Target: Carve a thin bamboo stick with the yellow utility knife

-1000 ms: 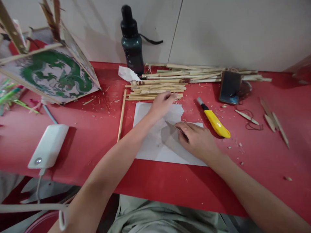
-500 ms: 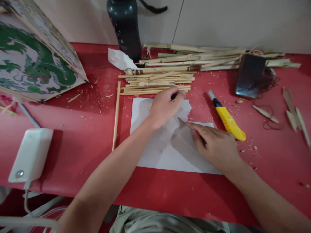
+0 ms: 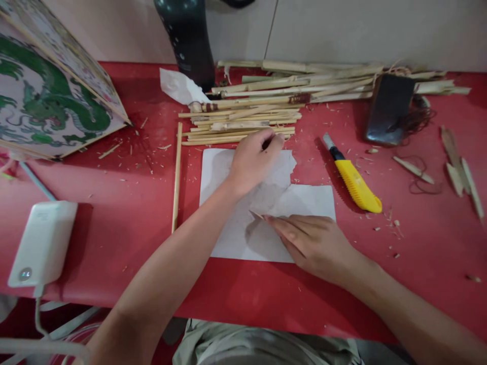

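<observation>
A white sheet of paper [image 3: 304,203] lies on the red table [image 3: 114,203], with a thinner torn sheet on top of it. My left hand [image 3: 253,159] presses down on the far part of the paper, fingers curled at the edge near the bamboo sticks [image 3: 239,126]. My right hand [image 3: 308,238] rests on the near part of the paper, fingers pressed together around a thin pointed blade or sliver whose tip [image 3: 255,215] pokes out to the left and touches the paper.
A yellow utility knife [image 3: 353,180] lies right of the paper. A dark bottle [image 3: 186,40] and a crumpled tissue [image 3: 177,86] stand behind. A dragon-painted lantern frame [image 3: 49,96] is at left, a white power bank [image 3: 41,243] at the near left edge, a dark block [image 3: 388,109] and bamboo slivers [image 3: 460,167] at right.
My right hand with the thin blade has slid toward me along the paper. The left hand stays pressed on the paper. The camera has tilted lower and closer.
</observation>
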A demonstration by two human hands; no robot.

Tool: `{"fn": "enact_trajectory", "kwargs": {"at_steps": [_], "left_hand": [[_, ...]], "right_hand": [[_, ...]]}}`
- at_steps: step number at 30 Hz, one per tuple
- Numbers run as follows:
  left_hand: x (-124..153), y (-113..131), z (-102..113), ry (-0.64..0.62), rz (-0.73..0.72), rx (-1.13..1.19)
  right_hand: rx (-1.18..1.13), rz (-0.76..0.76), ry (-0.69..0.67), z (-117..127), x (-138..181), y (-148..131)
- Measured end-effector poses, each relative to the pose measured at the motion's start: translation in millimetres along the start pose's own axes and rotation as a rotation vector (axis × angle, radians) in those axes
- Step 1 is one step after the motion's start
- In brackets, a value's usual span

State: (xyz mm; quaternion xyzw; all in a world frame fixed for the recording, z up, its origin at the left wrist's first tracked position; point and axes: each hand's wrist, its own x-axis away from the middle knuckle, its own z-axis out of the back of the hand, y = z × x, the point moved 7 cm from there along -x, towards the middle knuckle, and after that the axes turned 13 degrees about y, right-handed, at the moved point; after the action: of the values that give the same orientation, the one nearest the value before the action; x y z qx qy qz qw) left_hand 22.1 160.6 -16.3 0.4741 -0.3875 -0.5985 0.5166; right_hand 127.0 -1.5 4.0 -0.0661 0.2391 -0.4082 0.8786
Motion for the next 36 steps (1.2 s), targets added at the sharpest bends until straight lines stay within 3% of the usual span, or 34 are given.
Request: {"fn": "enact_trajectory", "kwargs": {"at_steps": [5, 10, 15, 20, 25, 31, 36], "left_hand": [[1, 2, -1, -0.014, -0.022, -0.02], [2, 3, 0, -0.018, -0.022, -0.039], [3, 5, -1, -0.021, -0.049, -0.071], [4, 7, 0, -0.005, -0.063, -0.077], [4, 6, 1, -0.004, -0.054, -0.051], [3, 8, 2, -0.003, -0.048, -0.074], [4, 9, 3, 0.0, -0.052, -0.111]], "right_hand": [[0.221, -0.237, 0.109, 11, 4, 24], [-0.018, -0.018, -0.014, 0, 4, 2], [0.217, -0.257, 0.129, 13, 5, 27], [0.008, -0.033, -0.041, -1, 3, 3], [0.216, -0.229, 0.138, 13, 5, 26], [0.04, -0.008, -0.024, -1, 2, -2], [0.232, -0.195, 0.125, 14, 4, 23]]}}
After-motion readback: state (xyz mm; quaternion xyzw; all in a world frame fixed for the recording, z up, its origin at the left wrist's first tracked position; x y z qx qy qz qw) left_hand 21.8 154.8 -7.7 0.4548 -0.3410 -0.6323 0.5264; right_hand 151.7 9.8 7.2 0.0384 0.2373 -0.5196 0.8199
